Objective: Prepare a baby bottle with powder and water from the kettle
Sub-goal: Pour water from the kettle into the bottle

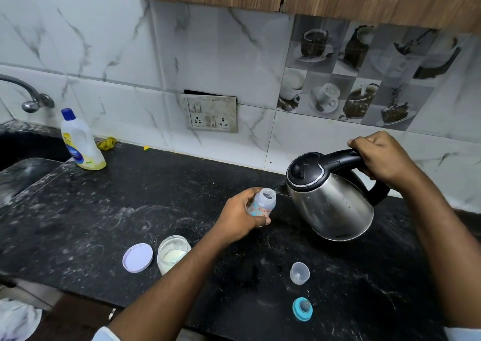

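Kettle (335,205), right grip (382,158) clamped on its handle, tilts spout-first over the baby bottle (261,205), which the left grip (239,215) clasps angled to catch water

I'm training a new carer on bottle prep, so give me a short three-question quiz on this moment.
1. True or false: the tilted stainless-steel kettle points its spout at the mouth of the small clear baby bottle held by the left hand.
2. Which hand grips the kettle's black handle? A) left B) right
3. Fill in: the round lilac lid lies on the black counter to the ____ of the open clear powder jar.
Key: 1 true; 2 B, the right hand; 3 left.
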Tool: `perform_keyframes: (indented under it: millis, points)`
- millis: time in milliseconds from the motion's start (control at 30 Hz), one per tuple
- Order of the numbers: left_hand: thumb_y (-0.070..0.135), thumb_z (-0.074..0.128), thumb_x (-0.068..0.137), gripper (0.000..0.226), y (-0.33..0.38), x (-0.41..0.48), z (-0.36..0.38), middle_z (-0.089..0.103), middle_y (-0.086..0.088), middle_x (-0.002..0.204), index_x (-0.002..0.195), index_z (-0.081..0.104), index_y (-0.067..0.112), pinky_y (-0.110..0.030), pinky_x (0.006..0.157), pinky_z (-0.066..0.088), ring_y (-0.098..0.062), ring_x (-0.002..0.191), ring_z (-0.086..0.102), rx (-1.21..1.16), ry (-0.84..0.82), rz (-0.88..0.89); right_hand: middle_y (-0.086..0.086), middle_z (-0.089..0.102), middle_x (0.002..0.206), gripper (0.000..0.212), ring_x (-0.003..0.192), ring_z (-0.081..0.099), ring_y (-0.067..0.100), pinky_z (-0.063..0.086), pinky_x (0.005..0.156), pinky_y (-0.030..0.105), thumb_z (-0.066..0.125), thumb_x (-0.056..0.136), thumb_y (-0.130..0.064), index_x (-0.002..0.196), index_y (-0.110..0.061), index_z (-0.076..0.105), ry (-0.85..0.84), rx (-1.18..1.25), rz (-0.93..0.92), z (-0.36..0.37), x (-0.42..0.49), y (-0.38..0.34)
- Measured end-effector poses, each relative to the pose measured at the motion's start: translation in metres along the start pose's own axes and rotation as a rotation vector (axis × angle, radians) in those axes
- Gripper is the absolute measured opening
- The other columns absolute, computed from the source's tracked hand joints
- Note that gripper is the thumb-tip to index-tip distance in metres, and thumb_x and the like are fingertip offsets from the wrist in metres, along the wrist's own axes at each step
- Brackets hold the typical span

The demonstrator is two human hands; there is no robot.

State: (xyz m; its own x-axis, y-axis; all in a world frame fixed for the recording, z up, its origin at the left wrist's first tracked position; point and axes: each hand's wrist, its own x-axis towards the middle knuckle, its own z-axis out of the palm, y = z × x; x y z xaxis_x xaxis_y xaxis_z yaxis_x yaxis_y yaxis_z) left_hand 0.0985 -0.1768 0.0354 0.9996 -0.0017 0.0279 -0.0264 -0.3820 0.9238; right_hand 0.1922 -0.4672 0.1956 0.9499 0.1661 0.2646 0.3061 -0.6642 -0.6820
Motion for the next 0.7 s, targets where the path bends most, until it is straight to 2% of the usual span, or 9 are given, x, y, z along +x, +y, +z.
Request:
perform_keyframes:
  millis: [167, 300, 533, 700]
  points:
    - [0.015, 0.094, 0.079, 0.076, -0.003, 0.001, 0.001, 0.069, 0.008, 0.137, 0.146, 0.059, 0.024, -0.044, 0.110, 0.056, -0.014, 0.124, 0.066, 0.022, -0.009, 0.004, 0.008, 0.041, 0.042, 0.056, 0.035, 0.035, 0.019, 0.034, 0.051, 0.032, 0.053, 0.086, -0.043, 0.054, 0.001, 0.038, -0.010, -0.010, -0.003, 0.002, 0.001, 0.001]
    - [0.015, 0.094, 0.078, 0.075, -0.004, 0.003, 0.003, 0.070, 0.010, 0.136, 0.144, 0.060, 0.025, -0.042, 0.109, 0.056, -0.012, 0.123, 0.066, 0.035, -0.007, 0.019, 0.007, 0.040, 0.040, 0.052, 0.034, 0.034, 0.019, 0.032, 0.051, 0.031, 0.053, 0.084, -0.044, 0.048, -0.009, 0.041, -0.024, -0.008, -0.005, 0.004, 0.001, -0.001]
    - [0.016, 0.095, 0.077, 0.075, -0.008, 0.005, 0.005, 0.071, 0.011, 0.134, 0.143, 0.061, 0.024, -0.040, 0.108, 0.057, -0.010, 0.121, 0.067, 0.040, -0.008, 0.045, 0.008, 0.038, 0.042, 0.049, 0.035, 0.033, 0.019, 0.031, 0.052, 0.032, 0.054, 0.087, -0.041, 0.049, -0.013, 0.041, -0.023, -0.025, -0.025, 0.003, 0.000, -0.006]
    - [0.017, 0.095, 0.076, 0.075, -0.013, 0.004, 0.005, 0.071, 0.015, 0.132, 0.143, 0.061, 0.028, -0.032, 0.105, 0.056, -0.005, 0.119, 0.067, 0.038, -0.011, 0.057, 0.008, 0.038, 0.042, 0.048, 0.036, 0.033, 0.019, 0.032, 0.053, 0.033, 0.054, 0.087, -0.040, 0.049, -0.014, 0.041, -0.022, -0.037, -0.020, 0.005, -0.002, -0.008]
